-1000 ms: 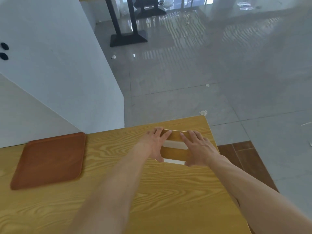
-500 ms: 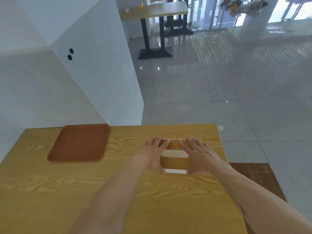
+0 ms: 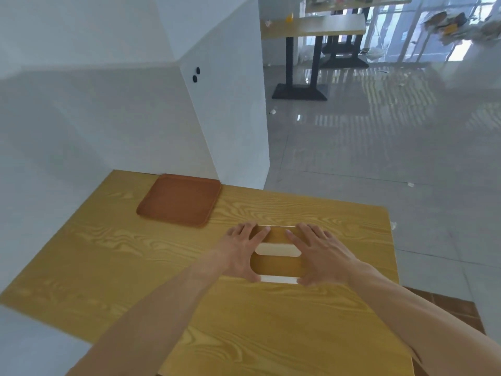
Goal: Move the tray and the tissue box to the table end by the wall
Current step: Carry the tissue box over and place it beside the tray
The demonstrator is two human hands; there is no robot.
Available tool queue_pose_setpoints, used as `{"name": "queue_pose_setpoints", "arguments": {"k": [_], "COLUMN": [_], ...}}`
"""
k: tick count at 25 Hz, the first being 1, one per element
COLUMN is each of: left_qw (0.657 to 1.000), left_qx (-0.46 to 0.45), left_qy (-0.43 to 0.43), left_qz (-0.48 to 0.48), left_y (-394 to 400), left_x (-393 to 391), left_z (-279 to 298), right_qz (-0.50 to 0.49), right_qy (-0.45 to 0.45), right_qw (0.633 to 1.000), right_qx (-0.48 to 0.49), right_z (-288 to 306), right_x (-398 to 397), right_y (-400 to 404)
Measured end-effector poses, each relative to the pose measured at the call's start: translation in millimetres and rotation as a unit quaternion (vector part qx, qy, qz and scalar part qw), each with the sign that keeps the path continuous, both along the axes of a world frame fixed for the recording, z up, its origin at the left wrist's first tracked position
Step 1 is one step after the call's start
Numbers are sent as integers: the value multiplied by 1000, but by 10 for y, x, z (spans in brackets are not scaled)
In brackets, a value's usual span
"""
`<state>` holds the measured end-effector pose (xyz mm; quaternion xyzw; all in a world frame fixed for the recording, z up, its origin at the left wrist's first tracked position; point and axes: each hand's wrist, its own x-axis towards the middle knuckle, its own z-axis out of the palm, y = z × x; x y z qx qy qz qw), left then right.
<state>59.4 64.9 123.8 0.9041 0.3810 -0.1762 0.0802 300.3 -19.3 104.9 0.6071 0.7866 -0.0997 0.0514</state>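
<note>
Wood-grain tissue box (image 3: pixel 277 263), one item, sat flat on the yellow wooden table (image 3: pixel 271 335) near its right edge, a pale slot across its top and a white strip along its near side. Left hand (image 3: pixel 241 252), one, was pressed against the box's left end, fingers spread and laid over the far left corner, thumb at the near corner. Right hand (image 3: pixel 320 253), one, mirrored it on the right end, fingers fanned over the top, thumb at the near right corner. Both hands clasped the box between them; the box was touching the table surface, and whether it was lifted at all could not be told. Brown tray (image 3: pixel 179 203), one item, lay flat at the table's far left, its far edge touching the white wall (image 3: pixel 108 118) and its far right corner just beside the wall's projecting corner; well apart from the box. Two bare forearms entered from the lower frame. Second table (image 3: pixel 311 27), one, stood well away across the grey floor (image 3: pixel 379 158).
</note>
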Motion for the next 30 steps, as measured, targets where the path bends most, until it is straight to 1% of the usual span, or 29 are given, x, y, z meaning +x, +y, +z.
{"name": "queue_pose_setpoints", "arguments": {"k": [7,14,20,26,30], "left_qw": [997,985,972,955,947], "left_qx": [22,42,68,87,94], "left_qy": [-27,-49,-56,-58,-65], "left_qz": [71,158,217,277,300], "left_y": [-310,-785,-1301,-1700,-1738], "left_x": [-1131,-2558,-3742,-4577,-4970], "left_z": [66,128,188,244,184], "right_qz": [94,180,251,304,328], "right_qy": [6,-7,-19,-10,-10], "right_qw": [995,984,967,952,944], "right_qx": [18,7,26,32,31], "right_z": [129,312,386,448,419], "right_x": [-975,-2367,-3586,-4511,-4938], "right_y": [118,94,-38,-119,-22]}}
